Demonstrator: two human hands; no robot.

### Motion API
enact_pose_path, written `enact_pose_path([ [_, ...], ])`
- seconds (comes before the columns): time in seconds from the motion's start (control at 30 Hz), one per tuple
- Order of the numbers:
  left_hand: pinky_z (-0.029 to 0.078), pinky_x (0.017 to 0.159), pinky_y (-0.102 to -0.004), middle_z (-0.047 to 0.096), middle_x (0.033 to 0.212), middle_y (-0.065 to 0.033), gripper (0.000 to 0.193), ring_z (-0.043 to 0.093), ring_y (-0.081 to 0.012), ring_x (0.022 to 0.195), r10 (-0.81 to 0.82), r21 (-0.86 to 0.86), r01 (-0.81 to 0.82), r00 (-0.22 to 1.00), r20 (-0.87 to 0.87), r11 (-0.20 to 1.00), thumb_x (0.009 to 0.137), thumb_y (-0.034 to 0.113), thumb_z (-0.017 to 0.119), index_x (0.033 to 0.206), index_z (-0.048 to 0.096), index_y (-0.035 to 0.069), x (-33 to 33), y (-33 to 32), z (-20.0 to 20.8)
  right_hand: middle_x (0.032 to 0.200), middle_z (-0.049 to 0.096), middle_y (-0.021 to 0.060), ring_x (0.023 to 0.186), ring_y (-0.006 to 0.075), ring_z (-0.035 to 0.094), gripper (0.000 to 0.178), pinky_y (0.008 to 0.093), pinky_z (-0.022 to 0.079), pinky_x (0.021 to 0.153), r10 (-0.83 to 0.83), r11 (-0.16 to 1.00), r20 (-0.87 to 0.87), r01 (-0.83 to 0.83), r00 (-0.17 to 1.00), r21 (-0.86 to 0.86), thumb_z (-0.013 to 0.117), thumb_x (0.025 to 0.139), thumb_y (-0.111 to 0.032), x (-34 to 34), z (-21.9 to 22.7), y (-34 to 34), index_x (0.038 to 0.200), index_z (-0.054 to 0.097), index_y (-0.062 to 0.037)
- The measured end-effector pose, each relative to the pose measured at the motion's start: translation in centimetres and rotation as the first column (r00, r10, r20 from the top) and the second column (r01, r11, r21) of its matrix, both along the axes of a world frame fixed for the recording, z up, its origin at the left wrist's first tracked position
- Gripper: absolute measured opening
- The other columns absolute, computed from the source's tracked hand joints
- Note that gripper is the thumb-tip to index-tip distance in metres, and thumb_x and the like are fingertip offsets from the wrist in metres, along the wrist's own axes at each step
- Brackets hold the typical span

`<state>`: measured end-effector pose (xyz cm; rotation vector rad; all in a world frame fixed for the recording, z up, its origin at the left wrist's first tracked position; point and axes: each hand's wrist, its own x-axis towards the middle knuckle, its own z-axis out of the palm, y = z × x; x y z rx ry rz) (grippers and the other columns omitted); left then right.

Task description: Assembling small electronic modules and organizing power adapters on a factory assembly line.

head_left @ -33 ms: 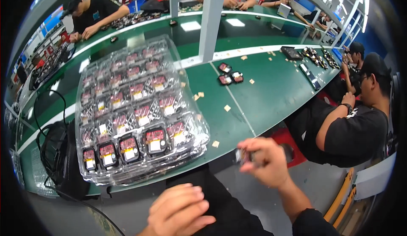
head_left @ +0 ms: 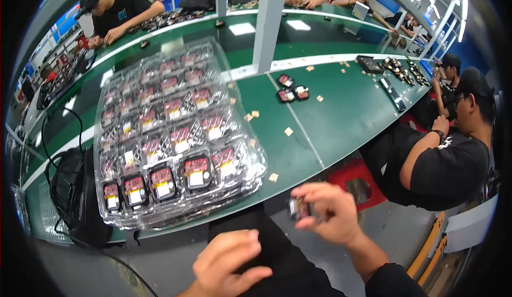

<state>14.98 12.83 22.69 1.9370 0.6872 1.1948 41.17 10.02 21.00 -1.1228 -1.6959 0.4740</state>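
My right hand (head_left: 333,214) is closed in a pinch on a small black-cased circuit module (head_left: 298,207) with red and pale parts, held just off the table's near edge. To its left, my left hand (head_left: 226,262) is open over my lap, thumb apart from the fingers, touching nothing. On the table, a stack of clear plastic trays (head_left: 246,182) bears rows of similar modules. Its front row shows black-framed units with red boards and white labels, such as one module (head_left: 196,173). Three loose modules (head_left: 286,94) lie together farther back.
Small tan pieces (head_left: 288,131) are scattered over the green table (head_left: 266,131). A black bag (head_left: 80,190) with cables lies at the left. A grey post (head_left: 265,35) rises behind the trays. A co-worker (head_left: 442,158) sits close on the right; several people work across the table.
My right hand has shifted slightly left and down with the module, which is turned more into view. My left hand's thumb and fingers have spread wider apart.
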Motion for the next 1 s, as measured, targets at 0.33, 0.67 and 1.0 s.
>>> enact_pose_path([
  [0.33,0.052,0.107,-0.0424,0.053,0.146,-0.0250,0.080,0.059,-0.0315,0.130,0.215,-0.667,0.291,0.795,0.567,0.686,0.088,0.037,0.085,0.148,0.050,-0.003,1.3,-3.6,-8.5,0.132,0.068,0.0207,0.062,0.0023,0.045,0.053,0.0207,0.046,0.054,0.144,0.951,-0.365,-0.231,0.920,-0.207,0.094,0.077,-0.014,-7.4,-4.2,-2.1,0.113,0.057,-0.0021],
  [0.67,0.048,0.113,-0.0434,0.047,0.152,-0.0211,0.060,0.056,-0.0334,0.135,0.337,-0.701,0.368,0.680,0.651,0.610,0.094,0.020,0.080,0.140,0.056,-0.009,0.1,-3.9,-9.8,0.114,0.060,0.0135,0.080,0.0242,0.068,0.043,0.0338,0.057,0.059,0.070,0.946,-0.035,-0.077,0.997,-0.316,0.080,0.093,-0.029,-8.3,-2.2,-1.3,0.123,0.063,-0.0023],
  [1.0,0.050,0.114,-0.0496,0.045,0.151,-0.0223,0.061,0.061,-0.0380,0.129,0.351,-0.700,0.346,0.677,0.647,0.624,0.093,0.026,0.082,0.139,0.057,-0.006,-0.4,-3.5,-9.7,0.091,0.065,0.0012,0.058,0.0128,0.059,0.032,0.0275,0.047,0.048,-0.111,0.993,0.487,0.076,0.866,0.092,0.084,0.075,-0.006,-7.9,-4.5,-0.8,0.106,0.079,-0.0121],
])
